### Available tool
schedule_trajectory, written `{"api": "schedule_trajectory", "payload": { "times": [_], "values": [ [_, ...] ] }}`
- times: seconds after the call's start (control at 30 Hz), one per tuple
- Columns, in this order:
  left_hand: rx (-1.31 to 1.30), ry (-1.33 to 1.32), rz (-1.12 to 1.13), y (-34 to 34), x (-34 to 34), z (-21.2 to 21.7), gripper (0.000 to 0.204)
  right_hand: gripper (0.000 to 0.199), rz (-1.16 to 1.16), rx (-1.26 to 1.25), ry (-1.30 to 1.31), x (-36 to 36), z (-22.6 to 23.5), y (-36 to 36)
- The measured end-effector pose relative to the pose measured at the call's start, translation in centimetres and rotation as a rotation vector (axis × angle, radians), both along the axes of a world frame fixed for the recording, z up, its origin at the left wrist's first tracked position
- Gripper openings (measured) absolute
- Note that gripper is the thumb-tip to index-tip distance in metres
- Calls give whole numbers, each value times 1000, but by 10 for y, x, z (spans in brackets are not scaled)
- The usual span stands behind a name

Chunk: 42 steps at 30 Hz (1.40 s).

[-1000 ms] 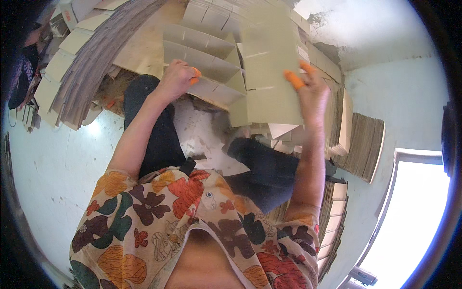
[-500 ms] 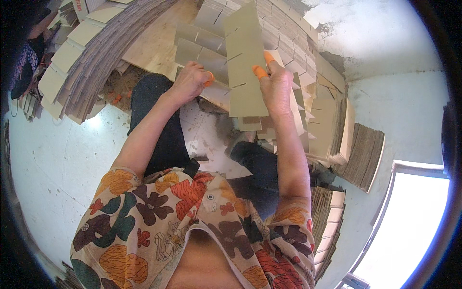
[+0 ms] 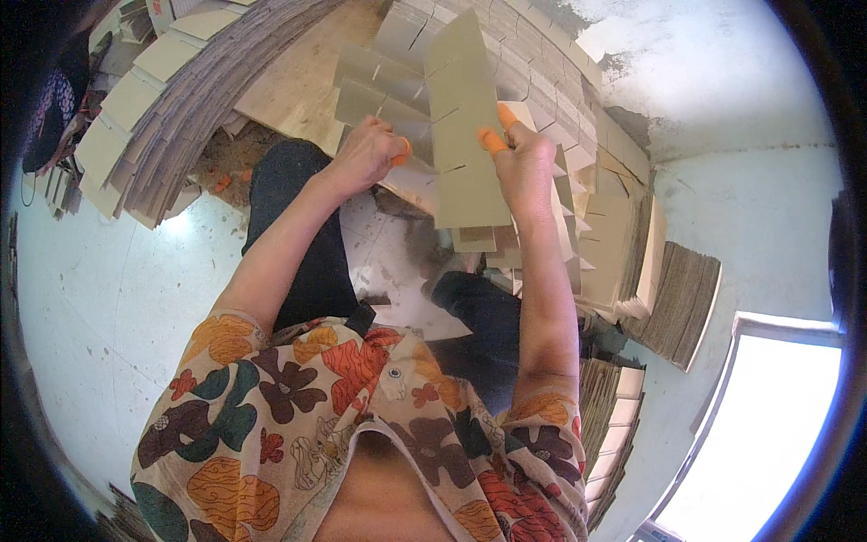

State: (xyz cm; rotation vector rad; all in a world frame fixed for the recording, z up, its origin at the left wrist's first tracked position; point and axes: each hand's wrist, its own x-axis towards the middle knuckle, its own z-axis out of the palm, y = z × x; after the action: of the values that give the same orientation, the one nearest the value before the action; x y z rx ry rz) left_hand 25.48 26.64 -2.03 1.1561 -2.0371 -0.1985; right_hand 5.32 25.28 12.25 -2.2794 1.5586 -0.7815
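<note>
The sheet (image 3: 465, 185) leans slightly, cuts running in from its left edge. The right hand (image 3: 526, 167) is at the sheet's right edge, thumb and finger drawn narrow, seemingly pinching it, orange covers (image 3: 492, 140) on both. Left of the sheet and partly behind it stand slotted strips (image 3: 384, 104); whether any cut meets them I cannot tell. The left hand (image 3: 372, 155) is left of the sheet, by the nearest strip, fingers curled; whether they grip card I cannot tell. Misaligned cuts could crease the sheet under pressure, and a loose pinch could let it slip. Beyond the sheet lies a stack (image 3: 533, 59); well left, a pile (image 3: 194, 108)
</note>
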Motion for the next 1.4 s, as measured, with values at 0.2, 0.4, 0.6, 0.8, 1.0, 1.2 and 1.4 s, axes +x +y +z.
{"api": "schedule_trajectory", "payload": {
  "times": [0.2,0.4,0.6,0.8,1.0,1.2,1.4],
  "values": [
    [-1,27,-6,0,-4,-1,8,28,-3,-113,-53,-3,-14,-1],
    [-9,-13,-10,-2,-6,2,9,32,-34,-92,-21,-6,-20,0],
    [29,-28,-24,2,-4,5,10,17,-58,-6,-70,-8,-24,5],
    [-35,-28,-23,-1,-7,-1,11,31,187,-122,-50,-5,-62,-9],
    [-5,-73,-15,-9,-8,-7,10,18,210,7,336,-7,-90,-19],
    [-31,-18,-17,0,-10,11,17,54,-201,-377,274,-84,-48,-29],
    [-40,-37,10,-2,-7,3,20,92,-125,190,355,-167,-52,-21]
  ]
}}
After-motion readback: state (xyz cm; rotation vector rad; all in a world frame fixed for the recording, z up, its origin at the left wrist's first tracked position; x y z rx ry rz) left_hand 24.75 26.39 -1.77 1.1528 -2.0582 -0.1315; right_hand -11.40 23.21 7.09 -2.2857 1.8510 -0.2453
